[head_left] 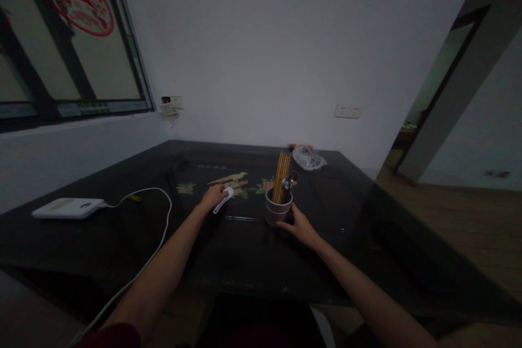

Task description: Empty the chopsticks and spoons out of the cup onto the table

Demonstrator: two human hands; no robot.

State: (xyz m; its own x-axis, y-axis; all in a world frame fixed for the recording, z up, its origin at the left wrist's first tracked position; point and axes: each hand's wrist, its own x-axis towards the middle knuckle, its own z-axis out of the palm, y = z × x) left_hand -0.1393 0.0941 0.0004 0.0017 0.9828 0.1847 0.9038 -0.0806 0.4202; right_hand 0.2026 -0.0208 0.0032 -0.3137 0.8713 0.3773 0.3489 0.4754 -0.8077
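Note:
My left hand (213, 196) is closed on a white spoon (223, 202), low over the dark table, with the bowl end up by my fingers and the handle slanting down toward me. To the right stands a light grey cup (278, 212), upright on the table. My right hand (300, 225) is wrapped round its lower right side, thumb in front. Several wooden chopsticks (281, 176) stick up out of the cup. Beside them are shiny metal spoons (289, 180), bowls upward. The lower ends of all these are hidden inside the cup.
The dark glossy table (244, 272) bears a bird-and-flower picture. A white power bank (67, 207) lies at the left, its white cable (168, 217) looping toward the front edge. A crumpled clear plastic bag (308, 157) sits at the back near the wall.

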